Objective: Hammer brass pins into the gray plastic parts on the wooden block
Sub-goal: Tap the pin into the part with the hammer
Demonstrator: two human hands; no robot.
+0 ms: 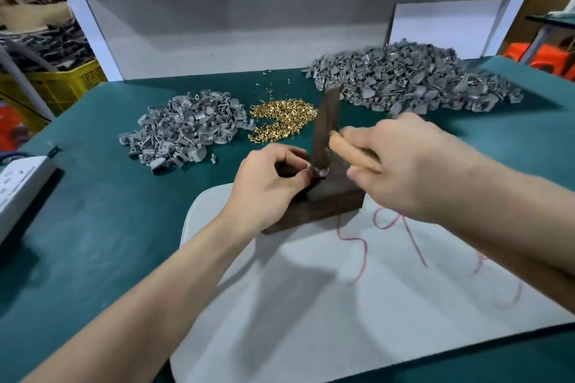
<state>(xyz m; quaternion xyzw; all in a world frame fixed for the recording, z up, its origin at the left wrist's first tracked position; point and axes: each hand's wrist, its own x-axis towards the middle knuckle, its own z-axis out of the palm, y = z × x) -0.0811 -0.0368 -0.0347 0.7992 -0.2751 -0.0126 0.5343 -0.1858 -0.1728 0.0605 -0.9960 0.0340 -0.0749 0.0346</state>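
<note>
Small gray plastic part [315, 170] at frame centre on dark wooden block [329, 199], pinched by fingers of left hand [267, 188]. Fingers of right hand [404, 162] wrapped round tan-handled dark hammer [325, 127]. Looks light, stiff, apt to skid; wants holding by edges, clear of strike.

Dark wooden block [329, 199], gray part [318, 172] on top beneath blurred upright hammer [323, 127]; beyond, heaped brass pins [281, 121] between small parts pile [180, 134] and larger parts pile [404, 84].

Green-topped bench [93, 227] backed by a pale panel [233, 25] — yellow crate [62, 84] left, orange stools [541, 56] right.
</note>
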